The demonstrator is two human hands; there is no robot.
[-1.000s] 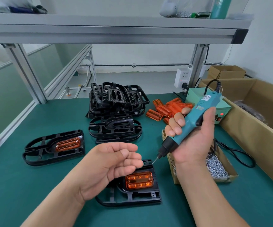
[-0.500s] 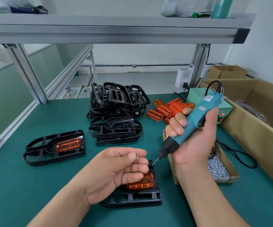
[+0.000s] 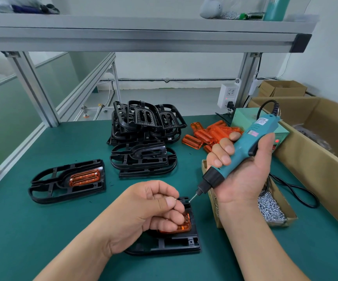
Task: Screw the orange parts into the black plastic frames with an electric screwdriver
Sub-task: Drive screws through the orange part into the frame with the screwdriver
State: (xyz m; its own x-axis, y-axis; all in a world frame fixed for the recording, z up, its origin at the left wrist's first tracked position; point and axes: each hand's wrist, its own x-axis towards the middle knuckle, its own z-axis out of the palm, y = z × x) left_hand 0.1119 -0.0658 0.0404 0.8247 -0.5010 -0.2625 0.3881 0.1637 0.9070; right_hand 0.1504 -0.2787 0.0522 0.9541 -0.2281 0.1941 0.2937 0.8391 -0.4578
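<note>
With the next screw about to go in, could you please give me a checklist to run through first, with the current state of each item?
1. Right hand has a full grip on the electric screwdriver, bit angled down towards the frame: ok.
2. Left hand pinches a screw between thumb and forefinger: ok.
3. Screw seated on the bit tip: not ok, the tip is bare.
4. Orange part seated in the black frame: cannot tell, the left hand covers most of it.
5. Frame flat on the green mat: ok.
</note>
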